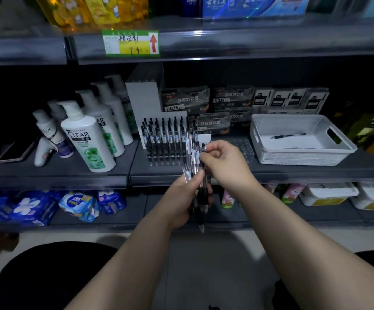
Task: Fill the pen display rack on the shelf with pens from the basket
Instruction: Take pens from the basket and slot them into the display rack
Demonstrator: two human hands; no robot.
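We see the left hand (184,198) curled around a bundle of clear-barrelled pens with black grips (200,193), held upright in front of the shelf's front lip (293,173). The thumb and fingertips of the right hand (224,162) pinch the upper end of one pen in that bundle. We cannot count the bundle; the barrels overlap and blur.

Both hands cover the right end of the clear plastic pen display rack (159,157). Its left part stands packed with upright pens, too dense for us to count, and open holes show further right (242,148).

Just left of the rack we count four white pump bottles in a row, the front one a white and green shampoo bottle (87,139). Dark pen boxes (184,100) stack behind the rack.

To the right, apart from the rack, sits the white perforated plastic basket (293,157), close to the lip, with one pen (288,136) lying inside. Bare shelf shows between rack and basket.
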